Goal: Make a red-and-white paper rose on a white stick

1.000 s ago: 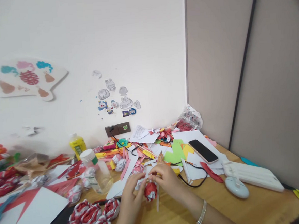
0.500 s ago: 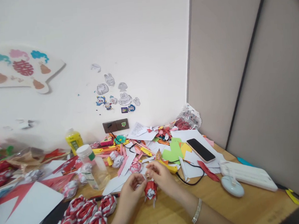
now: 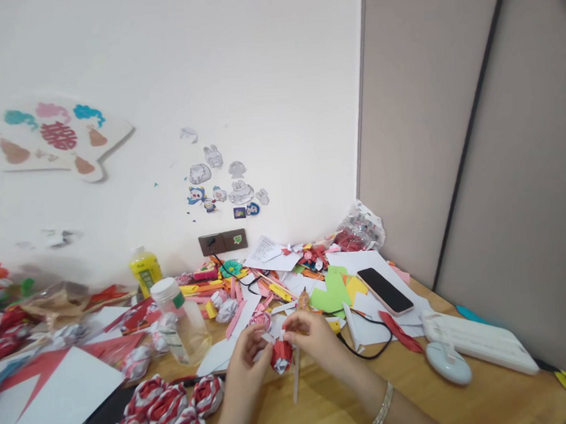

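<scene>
Between my two hands is a small red and white paper flower point(image 3: 281, 357), its folded end pointing down toward me. My left hand point(image 3: 249, 363) has its fingers curled at the flower's left side, thumb against it. My right hand point(image 3: 311, 339) pinches at the flower's upper right, where a bit of white paper shows. A pale thin strip point(image 3: 296, 376) hangs or lies just right of the flower, below my right hand. Several red and white paper roses point(image 3: 167, 407) lie to the left of my left forearm.
Behind the hands are coloured paper scraps point(image 3: 279, 290), a clear jar point(image 3: 187, 328) and a yellow bottle point(image 3: 145, 271). A phone point(image 3: 385, 291), a black cable, a white power strip point(image 3: 481, 341) and a round pale device point(image 3: 448, 362) are at the right.
The flower has turned slightly between my hands and my fingers have shifted on it. The pale strip now shows beside it. The whole view has shifted a little.
</scene>
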Demonstrator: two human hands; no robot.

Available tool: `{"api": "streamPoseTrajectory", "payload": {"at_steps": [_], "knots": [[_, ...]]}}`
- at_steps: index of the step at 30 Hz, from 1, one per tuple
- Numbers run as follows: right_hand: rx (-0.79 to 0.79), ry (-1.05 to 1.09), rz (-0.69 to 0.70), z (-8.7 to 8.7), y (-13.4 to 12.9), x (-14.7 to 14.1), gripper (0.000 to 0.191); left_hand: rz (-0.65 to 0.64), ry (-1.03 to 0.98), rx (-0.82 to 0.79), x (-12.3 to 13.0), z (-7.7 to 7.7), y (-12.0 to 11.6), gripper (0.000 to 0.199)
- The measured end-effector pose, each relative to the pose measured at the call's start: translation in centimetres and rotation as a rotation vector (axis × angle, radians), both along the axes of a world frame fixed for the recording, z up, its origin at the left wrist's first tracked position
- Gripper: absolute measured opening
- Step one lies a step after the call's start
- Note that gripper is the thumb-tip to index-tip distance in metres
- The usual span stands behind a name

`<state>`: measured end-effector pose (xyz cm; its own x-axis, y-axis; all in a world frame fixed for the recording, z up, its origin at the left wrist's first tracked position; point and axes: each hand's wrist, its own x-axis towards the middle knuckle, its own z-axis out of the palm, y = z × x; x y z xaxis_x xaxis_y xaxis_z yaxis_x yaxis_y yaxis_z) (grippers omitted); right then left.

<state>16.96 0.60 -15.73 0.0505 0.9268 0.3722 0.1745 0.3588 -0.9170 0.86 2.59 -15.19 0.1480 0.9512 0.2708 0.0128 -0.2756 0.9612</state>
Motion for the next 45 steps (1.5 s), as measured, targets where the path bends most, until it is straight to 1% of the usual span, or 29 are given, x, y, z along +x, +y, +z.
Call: {"api": "streamPoseTrajectory", "payload": {"at_steps": [3,5,8,11,16,19,22,24,28,33,36,41,43,45], "knots": [[0.036,-0.009,-0.057,-0.2,-0.1,-0.5,0.012,-0.021,0.124,0.108,0.0,0.2,-0.4,0.027],[0.062,-0.035,-0.103,-0.1,-0.3,-0.6,0.01,-0.02,0.17,0.157,0.0,0.2,-0.7,0.027],[0.088,-0.094,-0.122,0.1,-0.7,-0.7,0.007,-0.008,0.199,0.155,0.1,0.3,-0.9,0.028],[0.097,-0.155,-0.104,0.5,-1.1,-0.7,0.006,-0.035,0.2,0.118,0.2,0.6,-0.9,0.026],[0.101,-0.2,-0.061,0.9,-1.3,-0.7,0.003,-0.197,0.154,0.021,-0.2,1.3,-0.4,0.028],[0.03,-0.157,0.01,1.0,-1.2,-0.7,0.002,-0.29,0.144,-0.016,-0.6,1.5,0.0,0.03],[-0.054,-0.112,0.077,0.6,-1.0,-0.8,0.003,-0.354,0.183,-0.023,-1.0,1.3,0.5,0.035],[-0.097,-0.11,0.083,0.2,-0.7,-0.8,0.004,-0.348,0.23,-0.016,-1.1,1.0,0.8,0.038],[-0.144,-0.16,0.053,-0.5,-0.3,-0.8,0.003,-0.307,0.291,0.001,-0.9,-0.1,1.4,0.039],[-0.125,-0.216,0.03,-0.7,-0.2,-0.6,0.005,-0.299,0.283,0.031,-0.8,-1.5,1.9,0.034],[-0.114,-0.261,0.021,-0.9,-0.1,-0.5,0.006,-0.269,0.328,0.064,-0.8,-2.0,1.8,0.029],[-0.132,-0.334,0.035,-1.2,0.2,-0.2,0.004,-0.165,0.475,0.186,-0.6,-2.0,1.3,0.023],[-0.135,-0.352,0.059,-1.2,0.2,-0.1,0.007,-0.16,0.491,0.202,-0.5,-1.6,1.1,0.021],[-0.124,-0.38,0.067,-1.1,0.1,0.0,0.008,-0.175,0.494,0.179,-0.3,-1.2,1.0,0.019]]}}
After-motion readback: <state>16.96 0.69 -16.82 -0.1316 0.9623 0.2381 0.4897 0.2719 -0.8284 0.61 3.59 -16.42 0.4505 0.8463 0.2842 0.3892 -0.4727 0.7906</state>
